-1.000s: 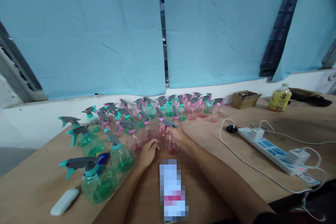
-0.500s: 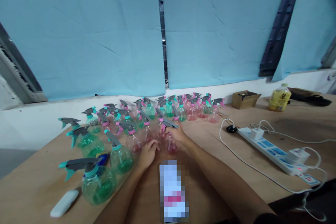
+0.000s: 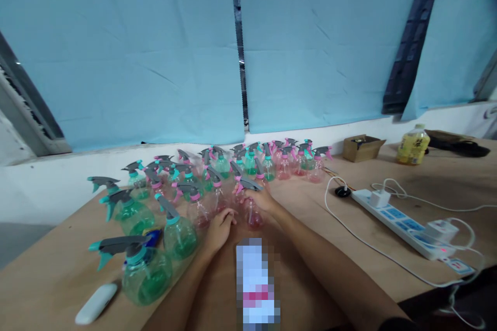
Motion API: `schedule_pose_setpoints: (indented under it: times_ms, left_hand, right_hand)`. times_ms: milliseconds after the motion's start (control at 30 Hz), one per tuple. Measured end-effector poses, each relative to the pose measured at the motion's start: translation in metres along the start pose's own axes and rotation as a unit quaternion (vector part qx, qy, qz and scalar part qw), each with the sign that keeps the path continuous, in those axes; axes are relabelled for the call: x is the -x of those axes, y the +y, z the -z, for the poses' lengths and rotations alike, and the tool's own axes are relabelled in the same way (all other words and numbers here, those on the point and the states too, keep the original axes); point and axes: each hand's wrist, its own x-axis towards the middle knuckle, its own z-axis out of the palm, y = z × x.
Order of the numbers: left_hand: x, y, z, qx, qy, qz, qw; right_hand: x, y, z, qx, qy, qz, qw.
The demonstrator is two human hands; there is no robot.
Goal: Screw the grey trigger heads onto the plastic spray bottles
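My right hand [image 3: 261, 197] is closed around the neck of a clear pink spray bottle [image 3: 253, 219], just below its grey and pink trigger head [image 3: 248, 183]. The bottle stands upright on the table with a little pink liquid low inside. To its left, my left hand [image 3: 222, 225] rests on the tabletop, fingers loosely extended and holding nothing. Close behind that hand stands another pink spray bottle [image 3: 199, 213]. A green spray bottle [image 3: 179, 238] is to the left of my left wrist. Several more pink and green bottles crowd behind both hands.
A phone [image 3: 256, 279] with a blurred screen lies between my forearms. At front left are a large green spray bottle [image 3: 146, 275] and a white oblong case [image 3: 96, 303]. Rightward lie a power strip [image 3: 404, 225] with cables, a cardboard box [image 3: 363, 148] and a yellow-labelled drink bottle [image 3: 413, 146].
The view has shifted very slightly. Both hands keep nearly the same places, and my right hand still holds the pink spray bottle.
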Motion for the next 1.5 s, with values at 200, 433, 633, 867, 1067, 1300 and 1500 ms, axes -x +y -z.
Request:
schedule_pose_setpoints:
  times_ms: [200,433,633,867,1067,1300,1500]
  left_hand:
    - [0.001,0.002,0.001,-0.002,-0.001,0.0,1.0]
    - [0.002,0.003,0.001,0.001,-0.002,-0.004,1.0]
    - [0.003,0.006,0.002,0.002,0.0,-0.001,1.0]
    - [0.012,0.005,-0.004,0.024,0.066,0.019,0.997]
    - [0.041,0.006,0.002,0.05,0.067,0.045,0.995]
    - [0.103,0.029,0.032,-0.17,0.056,-0.012,0.984]
    - [0.144,0.034,0.074,-0.389,0.208,-0.291,0.849]
  right_hand:
    - [0.002,-0.003,-0.003,-0.017,0.021,-0.015,1.0]
    - [0.003,-0.003,-0.004,-0.009,0.036,-0.019,0.999]
    - [0.005,0.007,0.0,0.03,0.056,0.007,0.998]
    - [0.011,-0.002,-0.003,0.021,0.066,0.004,0.998]
    - [0.03,-0.012,0.009,0.05,0.09,-0.01,0.995]
    - [0.059,-0.026,0.046,0.153,0.181,0.036,0.971]
    - [0.069,-0.03,0.069,0.255,0.311,0.052,0.914]
